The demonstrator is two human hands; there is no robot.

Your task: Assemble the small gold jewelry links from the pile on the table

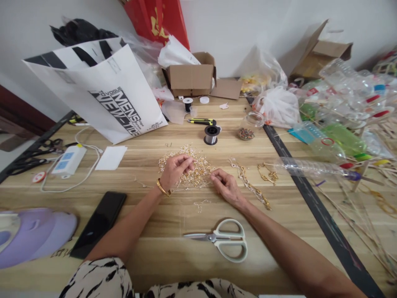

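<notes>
A spread-out pile of small gold and silver-coloured jewellery links (197, 176) lies on the table. Over its left part is my left hand (177, 169), thumb and fingertips pinched together; whatever they grip is too small to make out. At the pile's right edge, my right hand (226, 187) rests with curled fingers, thumb against forefinger, its contents hidden. Right of that hand lie a gold and silver chain (252, 186) and a shorter gold chain (269, 174). A few loose silver links (201, 205) sit just below the pile. Pale-handled scissors (229, 240) lie nearer to me, pointing left.
Behind the pile stand a wire spool (211, 135), a yellow-black cutter knife (202, 121) and a jar of beads (247, 131). To the left are a black phone (101, 221), white paper (111, 157) and a large bag (108, 91). Plastic bottles (344, 136) crowd the right.
</notes>
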